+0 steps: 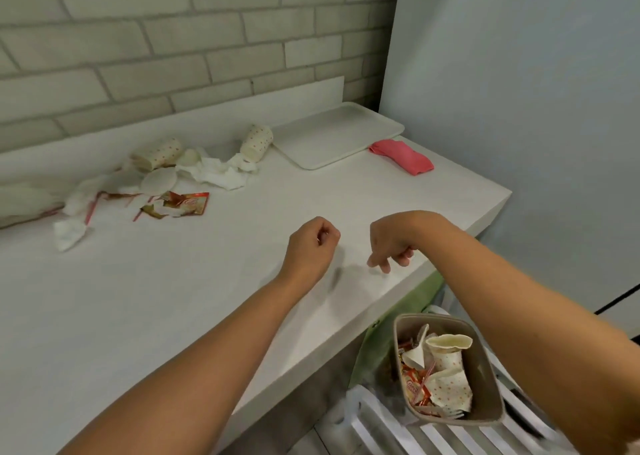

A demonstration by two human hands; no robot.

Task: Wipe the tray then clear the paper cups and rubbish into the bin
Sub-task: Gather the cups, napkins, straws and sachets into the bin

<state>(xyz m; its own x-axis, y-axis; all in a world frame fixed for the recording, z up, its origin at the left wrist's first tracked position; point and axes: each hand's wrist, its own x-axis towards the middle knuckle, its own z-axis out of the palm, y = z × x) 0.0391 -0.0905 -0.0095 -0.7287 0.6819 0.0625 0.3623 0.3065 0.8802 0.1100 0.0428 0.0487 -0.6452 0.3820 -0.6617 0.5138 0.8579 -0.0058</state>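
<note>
First, a white counter point(173, 298) meets a grey brick wall point(138, 39). Writing on the red wrappers point(185, 203) is too blurred to read. The tray point(346, 132) lies at the far right corner, long side along the wall. Paper cups point(256, 143) lie tipped left of it. The left hand point(311, 246) is clenched, empty; the right hand point(391, 246) hangs loose.

Matt white counter point(194, 281), smooth plastic tray point(332, 136), crumpled paper cups point(256, 143).

A white counter point(173, 298) runs along a grey brick wall point(173, 39) to a pale blue wall point(519, 108).
</note>
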